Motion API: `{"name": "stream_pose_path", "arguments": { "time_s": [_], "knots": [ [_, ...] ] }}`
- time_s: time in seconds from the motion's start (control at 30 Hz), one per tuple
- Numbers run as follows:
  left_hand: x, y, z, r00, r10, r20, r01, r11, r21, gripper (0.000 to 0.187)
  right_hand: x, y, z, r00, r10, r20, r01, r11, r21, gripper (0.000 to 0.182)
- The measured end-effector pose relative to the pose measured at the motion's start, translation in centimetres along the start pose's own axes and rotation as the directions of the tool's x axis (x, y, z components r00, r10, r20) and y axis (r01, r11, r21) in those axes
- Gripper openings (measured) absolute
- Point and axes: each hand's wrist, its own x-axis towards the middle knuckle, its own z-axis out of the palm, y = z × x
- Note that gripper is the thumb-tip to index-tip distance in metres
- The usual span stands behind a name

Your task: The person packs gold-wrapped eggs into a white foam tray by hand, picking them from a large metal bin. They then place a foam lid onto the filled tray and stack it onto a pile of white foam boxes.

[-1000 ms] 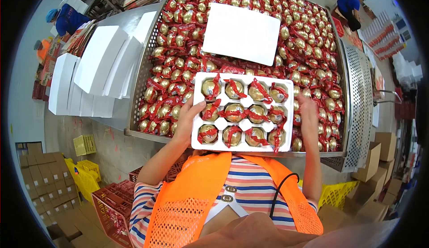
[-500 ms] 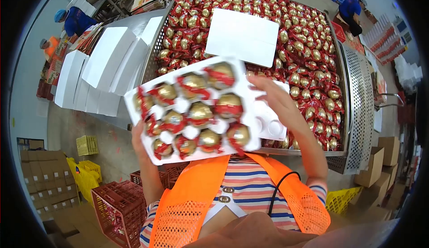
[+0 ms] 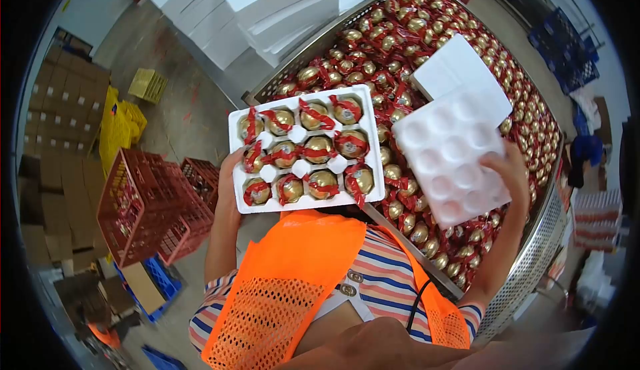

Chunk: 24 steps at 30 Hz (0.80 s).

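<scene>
A white foam tray (image 3: 300, 202) with several gold, egg-like balls in red wrappers lies nearly level in front of my chest. My left hand (image 3: 230, 180) grips its left edge, with most of the fingers hidden underneath. Farther right, my right hand (image 3: 510, 173) holds the right edge of a second white foam tray (image 3: 460, 153), with the thumb on top. This one shows rows of round hollows with no balls in them. It is tilted over the loose wrapped balls (image 3: 417, 233) in the metal bin. Behind it, a plain white foam piece (image 3: 460, 70) rests on the balls.
The perforated metal bin (image 3: 423, 263) borders my work area on the right. Stacked white foam boxes (image 3: 267, 17) stand on a metal table at upper left. Red crates (image 3: 143, 203), a yellow crate (image 3: 148, 85) and cardboard boxes (image 3: 67, 103) are on the left floor.
My view has turned left. The filled tray has levelled out, held in my left hand. My right hand has moved away from it and now holds the hollowed foam tray, raised and tilted.
</scene>
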Motion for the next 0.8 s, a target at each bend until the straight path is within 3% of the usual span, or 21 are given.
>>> {"name": "stream_pose_path", "arguments": {
  "time_s": [0.03,0.1,0.13,0.23,0.3,0.33,0.37,0.43,0.47,0.5,0.57,0.6,0.7,0.8],
  "knots": [
    [0.0,-0.2,0.2,1.0,-0.002,-0.027,0.002,1.0,-0.001,0.047,-0.4,-1.8,-1.3,0.998,0.006,-0.055,-0.002,0.996,0.088,0.043],
    [0.3,-0.8,-1.1,1.0,0.0,-0.008,0.0,0.999,0.042,0.05,-1.1,-4.0,-2.9,0.978,-0.091,-0.189,0.081,0.995,-0.063,0.039],
    [0.0,-0.9,0.2,0.996,0.087,-0.028,-0.084,0.992,0.098,0.053,-1.7,-5.3,-2.6,0.94,-0.22,-0.26,0.189,0.972,-0.138,0.031],
    [-0.8,-1.0,3.0,0.971,0.237,-0.017,-0.231,0.958,0.173,0.059,-3.4,-10.5,3.4,0.633,-0.68,-0.37,0.459,0.714,-0.528,0.033],
    [-0.9,-1.2,2.7,0.966,0.259,-0.017,-0.25,0.944,0.214,0.062,-5.0,-14.2,9.4,0.593,-0.769,-0.24,0.553,0.606,-0.572,0.045],
    [-0.8,-1.3,2.4,0.962,0.271,-0.013,-0.261,0.936,0.235,0.063,-5.2,-13.9,11.8,0.561,-0.826,-0.046,0.621,0.458,-0.636,0.054],
    [-0.9,-1.3,2.4,0.96,0.281,-0.009,-0.27,0.929,0.255,0.065,-4.8,-13.9,14.2,0.386,-0.92,0.071,0.773,0.28,-0.57,0.054],
    [-2.9,-0.9,4.3,0.954,0.298,-0.044,-0.253,0.872,0.418,0.058,-6.4,-15.5,17.9,0.339,-0.889,0.307,0.839,0.139,-0.526,0.055],
    [-2.2,-2.0,1.3,0.954,0.297,0.035,-0.293,0.907,0.304,0.056,-7.0,-15.3,19.6,0.376,-0.846,0.378,0.86,0.167,-0.482,0.057],
    [-1.8,-2.0,0.9,0.968,0.247,-0.045,-0.214,0.904,0.369,0.058,-7.4,-14.7,21.3,0.406,-0.794,0.452,0.876,0.197,-0.44,0.06],
    [-1.8,-0.6,2.4,0.998,0.039,-0.04,-0.041,0.998,-0.041,0.067,-7.9,-14.3,22.1,0.433,-0.726,0.535,0.887,0.237,-0.397,0.065],
    [-1.5,-0.6,1.7,0.997,0.023,-0.074,-0.024,1.0,-0.011,0.078,-8.0,-14.3,22.0,0.438,-0.716,0.544,0.886,0.243,-0.394,0.067],
    [-1.4,-1.1,-0.1,1.0,0.029,0.006,-0.029,1.0,0.007,0.072,-7.8,-14.5,22.0,0.436,-0.729,0.528,0.891,0.264,-0.37,0.066],
    [-1.4,-0.9,-0.2,0.991,0.114,0.073,-0.133,0.922,0.365,0.079,-6.4,-14.5,21.5,0.414,-0.762,0.498,0.902,0.268,-0.338,0.062]
  ]
}}
